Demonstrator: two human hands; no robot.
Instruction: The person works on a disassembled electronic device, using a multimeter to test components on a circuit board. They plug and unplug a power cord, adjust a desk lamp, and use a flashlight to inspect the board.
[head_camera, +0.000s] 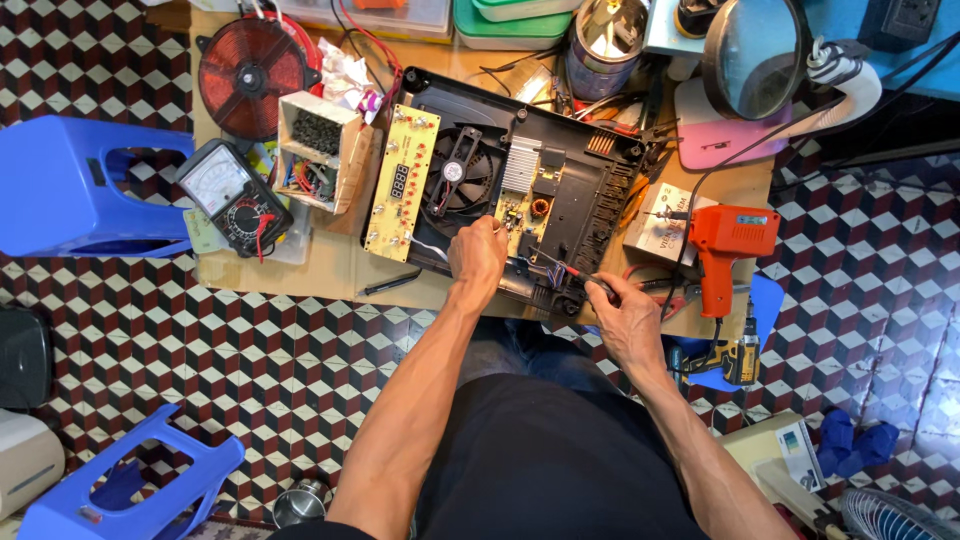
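Note:
An opened black appliance housing (590, 195) lies on the small wooden table, with a round black fan (458, 175), a silver heat sink (520, 163) and a circuit board (525, 215) inside. My left hand (478, 255) rests closed on the housing's near edge by the white wires. My right hand (620, 315) grips a thin red-and-black probe (583, 277) whose tip points at the board's near corner. A yellow control board (400, 180) lies just left of the housing.
An analog multimeter (232, 195), a red copper coil (248, 72) and a parts box (318, 150) sit at the table's left. An orange soldering gun (728, 245) lies at the right, a magnifier lamp (752, 45) behind. Blue plastic stools (70, 180) stand on the patterned floor.

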